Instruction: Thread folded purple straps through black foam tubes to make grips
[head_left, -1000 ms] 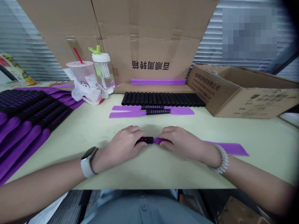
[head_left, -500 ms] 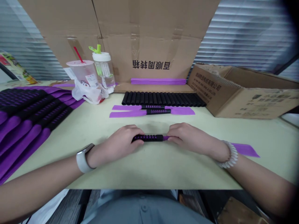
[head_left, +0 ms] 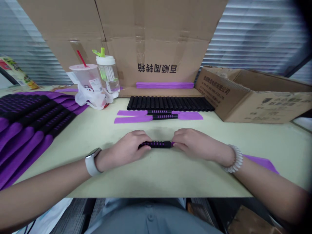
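Note:
Low over the table's middle, my left hand (head_left: 133, 145) is closed round the left end of a black ribbed tube (head_left: 159, 144) with purple showing through its slots. My right hand (head_left: 192, 143) pinches a purple strip (head_left: 260, 162) close against the tube's right end. The strip's flat far end comes out beyond my right wrist; the part between is hidden by hand and forearm. Just behind my hands lie two black tubes with purple strips through them, the nearer one (head_left: 165, 116) fully in sight.
A row of black tubes (head_left: 168, 103) lies at the back, before a stack of purple strips (head_left: 164, 85). An opened carton (head_left: 263, 105) stands right. At left are a heap of strip-and-tube pieces (head_left: 36, 120), a cup (head_left: 87, 78) and a bottle (head_left: 109, 74).
My right hand has moved slightly left, up to the tube's end, so less purple shows between. The strip's far end has shifted a little. My left hand keeps its hold.

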A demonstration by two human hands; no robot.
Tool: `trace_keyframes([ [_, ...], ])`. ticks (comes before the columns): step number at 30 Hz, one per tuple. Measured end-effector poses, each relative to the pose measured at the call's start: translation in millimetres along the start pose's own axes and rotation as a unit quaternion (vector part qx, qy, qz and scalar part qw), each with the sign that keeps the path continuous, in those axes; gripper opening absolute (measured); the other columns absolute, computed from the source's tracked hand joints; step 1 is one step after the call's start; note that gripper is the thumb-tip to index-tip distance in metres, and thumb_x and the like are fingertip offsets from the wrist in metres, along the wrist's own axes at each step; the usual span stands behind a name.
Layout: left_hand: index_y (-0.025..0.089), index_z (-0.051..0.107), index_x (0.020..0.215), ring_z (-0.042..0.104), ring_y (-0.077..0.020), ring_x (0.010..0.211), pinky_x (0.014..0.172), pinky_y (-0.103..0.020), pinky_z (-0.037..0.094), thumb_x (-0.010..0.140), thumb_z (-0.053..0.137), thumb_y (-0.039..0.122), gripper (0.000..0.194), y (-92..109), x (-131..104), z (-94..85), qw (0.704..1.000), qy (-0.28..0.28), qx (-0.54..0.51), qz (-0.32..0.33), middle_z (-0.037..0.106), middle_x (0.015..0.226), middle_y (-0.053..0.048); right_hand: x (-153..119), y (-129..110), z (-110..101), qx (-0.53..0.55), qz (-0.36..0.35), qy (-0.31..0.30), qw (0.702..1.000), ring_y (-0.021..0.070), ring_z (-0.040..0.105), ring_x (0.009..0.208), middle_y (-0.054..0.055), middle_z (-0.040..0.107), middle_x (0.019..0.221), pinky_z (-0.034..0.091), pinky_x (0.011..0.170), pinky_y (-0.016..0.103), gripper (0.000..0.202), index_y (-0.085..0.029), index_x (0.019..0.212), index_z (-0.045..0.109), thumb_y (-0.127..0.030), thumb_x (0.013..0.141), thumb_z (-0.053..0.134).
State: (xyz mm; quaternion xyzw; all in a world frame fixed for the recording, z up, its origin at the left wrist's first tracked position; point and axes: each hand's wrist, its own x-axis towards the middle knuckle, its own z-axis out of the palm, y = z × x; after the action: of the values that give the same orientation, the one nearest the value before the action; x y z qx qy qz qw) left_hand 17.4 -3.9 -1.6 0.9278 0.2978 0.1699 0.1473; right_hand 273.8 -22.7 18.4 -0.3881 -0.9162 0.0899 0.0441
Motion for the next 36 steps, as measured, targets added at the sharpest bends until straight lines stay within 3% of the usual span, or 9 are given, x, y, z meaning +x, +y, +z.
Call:
trace_keyframes([
  [5, 0.015, 0.065, 0.096, 0.061, -0.0179, 0.081, 0.073, -0.03, 0.049, 0.09, 0.051, 0.021, 0.017, -1, 1, -0.3, 1.0, 0.006, -0.019, -0.004, 0.064, 0.087, -0.005, 2, 1, 3, -0.019, -0.013, 0.014, 1.0, 0.0163, 0.055, 0.073, 0.004, 0.06, 0.075, 0.04, 0.069, 0.029, 0.024, -0.016, 0.073, 0.061, -0.015, 0.092, 0.047],
  [14, 0.017, 0.066, 0.095, 0.062, -0.0183, 0.082, 0.075, -0.032, 0.049, 0.083, 0.06, 0.02, 0.014, 6, 5, 3.0, 0.999, 0.011, -0.015, -0.051, 0.067, 0.089, -0.004, 2, -1, 4, 0.042, -0.015, 0.015, 0.999, 0.0145, 0.054, 0.071, 0.002, 0.059, 0.075, 0.041, 0.069, 0.028, 0.023, -0.016, 0.074, 0.06, -0.016, 0.093, 0.048],
  [19, 0.018, 0.066, 0.097, 0.062, -0.0176, 0.081, 0.075, -0.031, 0.049, 0.087, 0.058, 0.023, 0.014, 5, 4, 6.8, 0.999, 0.014, -0.026, -0.021, 0.067, 0.088, -0.003, 3, -2, 5, 0.061, -0.024, 0.023, 0.998, 0.0143, 0.053, 0.072, 0.002, 0.058, 0.076, 0.041, 0.07, 0.028, 0.023, -0.017, 0.074, 0.06, -0.017, 0.094, 0.048],
  [24, 0.018, 0.067, 0.092, 0.062, -0.0163, 0.078, 0.07, -0.028, 0.049, 0.085, 0.059, 0.019, 0.011, 4, 3, 8.0, 0.998, 0.028, -0.057, -0.029, 0.067, 0.084, -0.002, 1, -2, 3, 0.077, -0.02, 0.018, 0.997, 0.014, 0.055, 0.074, 0.002, 0.06, 0.08, 0.042, 0.071, 0.027, 0.019, -0.017, 0.081, 0.064, -0.014, 0.092, 0.049],
  [30, 0.019, 0.069, 0.089, 0.063, -0.0163, 0.078, 0.071, -0.028, 0.05, 0.083, 0.059, 0.016, 0.012, 6, 4, 9.1, 0.995, 0.044, -0.083, -0.042, 0.068, 0.083, -0.002, 4, -8, 9, 0.052, -0.037, 0.024, 0.998, 0.0144, 0.052, 0.071, 0.003, 0.058, 0.075, 0.042, 0.069, 0.028, 0.024, -0.015, 0.074, 0.061, -0.012, 0.092, 0.046],
  [36, 0.02, 0.068, 0.092, 0.064, -0.0176, 0.081, 0.074, -0.03, 0.05, 0.081, 0.063, 0.02, 0.012, 3, 2, 4.8, 0.997, 0.02, -0.058, -0.045, 0.068, 0.087, -0.001, 1, -5, 4, 0.076, -0.021, 0.029, 0.996, 0.0142, 0.054, 0.073, 0.003, 0.059, 0.078, 0.042, 0.07, 0.027, 0.019, -0.016, 0.077, 0.064, -0.014, 0.09, 0.05],
])
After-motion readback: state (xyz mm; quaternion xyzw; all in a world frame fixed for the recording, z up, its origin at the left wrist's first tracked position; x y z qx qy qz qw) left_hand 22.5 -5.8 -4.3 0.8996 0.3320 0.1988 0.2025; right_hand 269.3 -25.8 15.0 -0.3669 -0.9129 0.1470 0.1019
